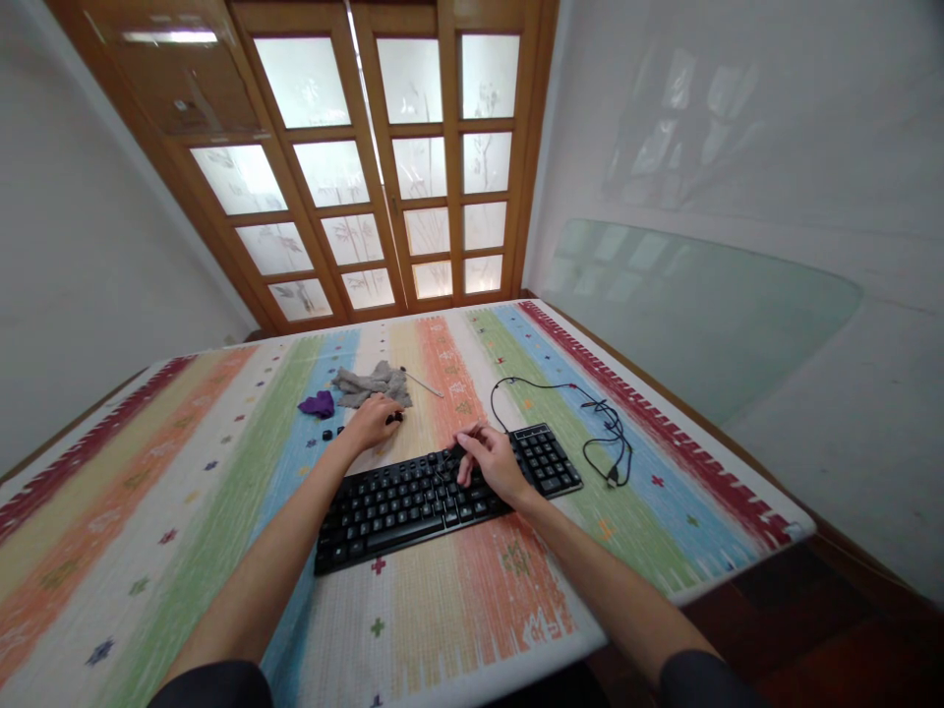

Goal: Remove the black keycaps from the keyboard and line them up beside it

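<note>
A black keyboard (413,501) lies on a striped, many-coloured cloth (184,531) that covers the table. My right hand (493,460) rests on the keyboard's upper right part, fingers curled down and pinched at a key near the top row. My left hand (373,421) lies on the cloth just beyond the keyboard, its fingers closed over a small dark piece that I cannot name. A few small black pieces (328,433) lie loose on the cloth beside that hand.
A grey rag (369,383) and a purple cloth (317,403) lie behind my left hand, with a thin metal tool (426,383) beside them. The keyboard's black cable (590,423) coils to the right. Wooden glazed doors (383,157) stand behind the table.
</note>
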Tool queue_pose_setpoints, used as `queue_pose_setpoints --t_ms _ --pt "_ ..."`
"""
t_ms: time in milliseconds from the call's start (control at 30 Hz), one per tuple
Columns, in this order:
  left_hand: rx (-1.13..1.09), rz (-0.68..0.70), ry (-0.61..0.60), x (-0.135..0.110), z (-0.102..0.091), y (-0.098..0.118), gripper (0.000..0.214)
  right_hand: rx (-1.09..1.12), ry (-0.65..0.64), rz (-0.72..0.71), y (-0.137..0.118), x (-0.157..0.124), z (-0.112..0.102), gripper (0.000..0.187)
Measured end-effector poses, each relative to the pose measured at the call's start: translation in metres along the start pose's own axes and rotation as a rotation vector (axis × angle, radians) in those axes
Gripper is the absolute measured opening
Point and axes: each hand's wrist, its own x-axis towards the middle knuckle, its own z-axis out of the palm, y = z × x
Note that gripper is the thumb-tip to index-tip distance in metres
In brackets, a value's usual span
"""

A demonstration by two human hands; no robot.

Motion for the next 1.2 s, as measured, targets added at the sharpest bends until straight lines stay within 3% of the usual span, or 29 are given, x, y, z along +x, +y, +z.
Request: queue_pose_setpoints --t_ms 1200 --pt "0.027 -0.032 -0.044 -0.0017 -0.0008 0.0014 0.035 -0.024 -0.013 -0.003 0.0015 0.001 -0.0018 0.029"
